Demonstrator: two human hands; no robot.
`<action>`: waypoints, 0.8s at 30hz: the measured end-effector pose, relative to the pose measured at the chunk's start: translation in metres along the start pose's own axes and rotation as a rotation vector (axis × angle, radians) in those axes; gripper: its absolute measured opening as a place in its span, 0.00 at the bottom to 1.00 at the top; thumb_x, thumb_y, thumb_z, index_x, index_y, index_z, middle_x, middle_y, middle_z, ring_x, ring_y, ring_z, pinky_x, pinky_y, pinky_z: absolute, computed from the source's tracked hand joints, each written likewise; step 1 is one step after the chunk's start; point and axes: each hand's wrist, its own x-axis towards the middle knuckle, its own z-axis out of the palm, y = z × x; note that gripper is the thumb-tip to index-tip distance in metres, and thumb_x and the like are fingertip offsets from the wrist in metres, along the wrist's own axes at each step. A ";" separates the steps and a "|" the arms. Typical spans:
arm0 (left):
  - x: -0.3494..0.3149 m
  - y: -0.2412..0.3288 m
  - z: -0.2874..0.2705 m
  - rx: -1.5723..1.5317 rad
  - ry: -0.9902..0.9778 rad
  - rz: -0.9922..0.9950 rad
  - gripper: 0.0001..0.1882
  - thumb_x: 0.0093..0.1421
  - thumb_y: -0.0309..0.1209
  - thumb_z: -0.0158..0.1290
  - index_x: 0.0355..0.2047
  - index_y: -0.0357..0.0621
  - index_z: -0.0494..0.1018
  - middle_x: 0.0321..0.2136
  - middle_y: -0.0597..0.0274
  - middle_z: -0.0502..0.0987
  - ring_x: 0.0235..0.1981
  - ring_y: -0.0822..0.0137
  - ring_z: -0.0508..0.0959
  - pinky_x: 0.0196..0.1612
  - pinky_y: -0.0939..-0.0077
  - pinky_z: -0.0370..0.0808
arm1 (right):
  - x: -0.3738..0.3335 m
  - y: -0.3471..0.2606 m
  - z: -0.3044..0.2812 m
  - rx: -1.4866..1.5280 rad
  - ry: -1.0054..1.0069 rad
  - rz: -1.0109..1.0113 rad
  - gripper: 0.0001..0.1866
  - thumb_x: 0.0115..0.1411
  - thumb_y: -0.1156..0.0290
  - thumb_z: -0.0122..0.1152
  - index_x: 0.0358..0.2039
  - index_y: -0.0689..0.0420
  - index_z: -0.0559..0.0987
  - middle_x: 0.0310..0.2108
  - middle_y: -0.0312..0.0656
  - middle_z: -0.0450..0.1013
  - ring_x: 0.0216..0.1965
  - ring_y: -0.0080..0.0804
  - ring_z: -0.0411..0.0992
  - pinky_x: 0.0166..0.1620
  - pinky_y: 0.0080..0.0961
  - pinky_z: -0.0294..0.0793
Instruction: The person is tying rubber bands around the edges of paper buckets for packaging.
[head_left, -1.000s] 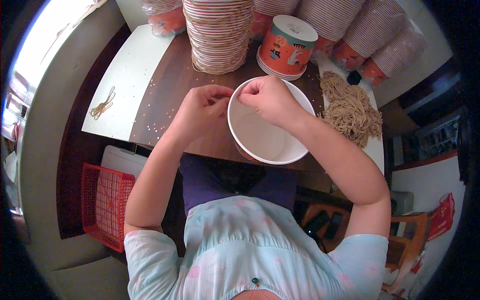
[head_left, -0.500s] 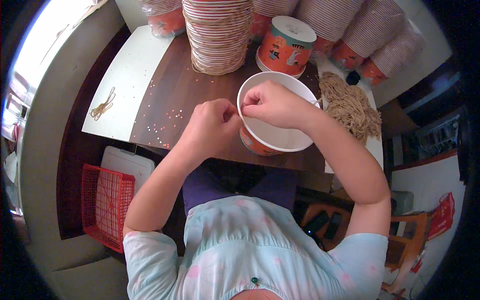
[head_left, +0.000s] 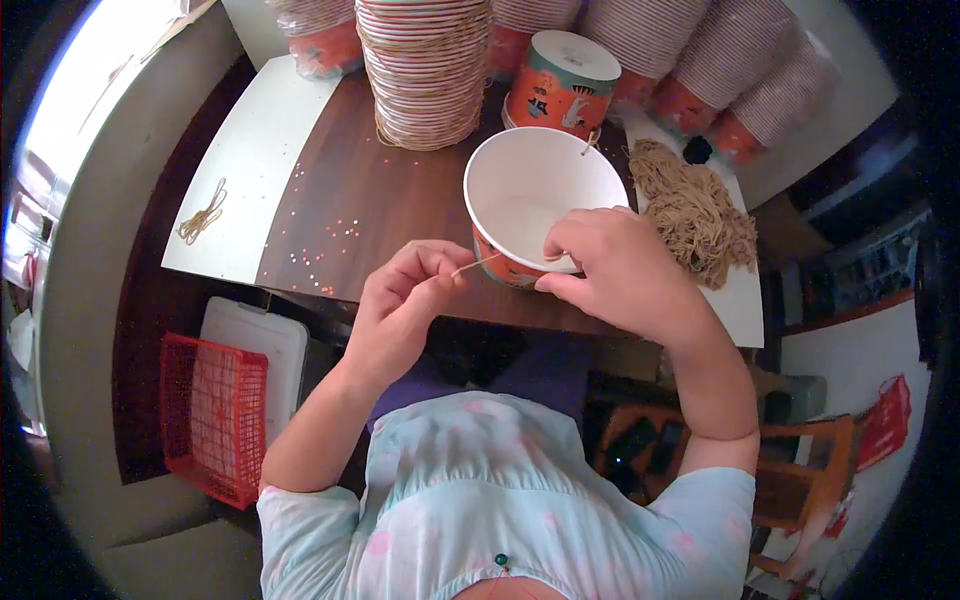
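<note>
- Head view: a white-lined orange paper bowl (head_left: 540, 205) is seen at the near edge of the dark brown wooden table (head_left: 350, 215), its open mouth tilted up and slightly toward the person.
- The bowl's near right rim is gripped by the right hand (head_left: 610, 270), fingers curled over the edge.
- A thin tan elastic string (head_left: 476, 265) is pinched by the left hand (head_left: 405, 300), fingers closed on its end; its long axis runs left to right, rising slightly toward the bowl's wall.
- A heap of tan strings (head_left: 690, 210) is seen on a white board just right of the bowl.
- A tall stack of paper bowls (head_left: 425, 70) is set at the far side, and a lidded orange paper tub (head_left: 565, 85) beside it.
- A red plastic basket (head_left: 215, 415) is placed on the floor at near left.
</note>
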 end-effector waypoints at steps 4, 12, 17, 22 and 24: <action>0.009 0.009 0.004 -0.216 -0.052 -0.105 0.06 0.64 0.27 0.47 0.33 0.39 0.73 0.42 0.54 0.78 0.34 0.75 0.75 0.39 0.82 0.72 | 0.006 0.001 -0.004 0.039 0.016 -0.121 0.09 0.51 0.68 0.66 0.28 0.59 0.77 0.24 0.43 0.73 0.28 0.43 0.72 0.32 0.35 0.71; 0.027 0.008 0.005 -0.079 -0.132 -0.166 0.08 0.62 0.25 0.56 0.39 0.34 0.75 0.35 0.65 0.79 0.35 0.79 0.76 0.41 0.83 0.73 | 0.045 -0.003 -0.027 0.320 -0.217 -0.201 0.07 0.49 0.69 0.62 0.26 0.60 0.80 0.23 0.46 0.75 0.26 0.41 0.74 0.32 0.33 0.73; 0.021 0.009 0.007 -0.093 -0.151 -0.147 0.07 0.62 0.25 0.56 0.39 0.33 0.75 0.33 0.67 0.79 0.34 0.80 0.76 0.38 0.85 0.73 | 0.067 -0.004 -0.007 0.491 -0.227 -0.201 0.10 0.48 0.67 0.62 0.25 0.61 0.79 0.26 0.46 0.75 0.30 0.45 0.74 0.36 0.35 0.72; 0.022 0.007 -0.004 -0.042 -0.136 -0.136 0.06 0.63 0.25 0.56 0.37 0.34 0.75 0.31 0.69 0.77 0.30 0.83 0.73 0.33 0.88 0.70 | 0.037 -0.009 0.001 0.071 0.432 -0.167 0.08 0.48 0.70 0.65 0.29 0.59 0.79 0.33 0.43 0.73 0.36 0.43 0.72 0.41 0.35 0.71; 0.022 0.006 -0.008 -0.042 -0.147 -0.168 0.06 0.63 0.25 0.55 0.37 0.35 0.75 0.30 0.70 0.76 0.29 0.83 0.72 0.32 0.89 0.69 | 0.018 -0.010 0.002 0.064 0.425 -0.153 0.08 0.48 0.73 0.66 0.31 0.58 0.79 0.35 0.42 0.73 0.38 0.42 0.71 0.41 0.35 0.70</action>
